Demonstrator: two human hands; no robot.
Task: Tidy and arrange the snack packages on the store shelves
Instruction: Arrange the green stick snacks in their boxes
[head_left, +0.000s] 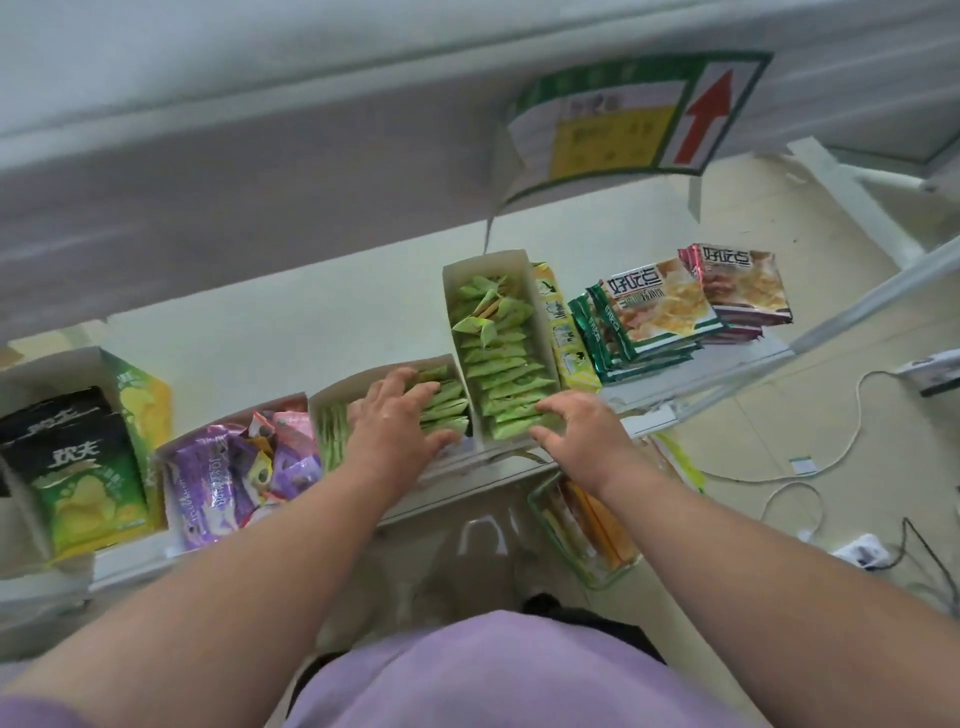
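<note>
We see bare white shelf (270, 332) toward 11 o'clock, behind two open cardboard trays of glossy green packets. Left hand (395, 421), fingers spread flat, rests on the short tray (332, 400) packets; right hand (571, 431), fingers loosely spread, touches the long tray (524, 291) at the shelf's front edge. Two flat biscuit stacks (670, 312) lie at 2 o'clock.

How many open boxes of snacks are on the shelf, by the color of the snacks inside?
Boxes of green packets: 2
Box of purple and pink packets: 1
Box of black and green chip bags: 1
Total: 4
</note>
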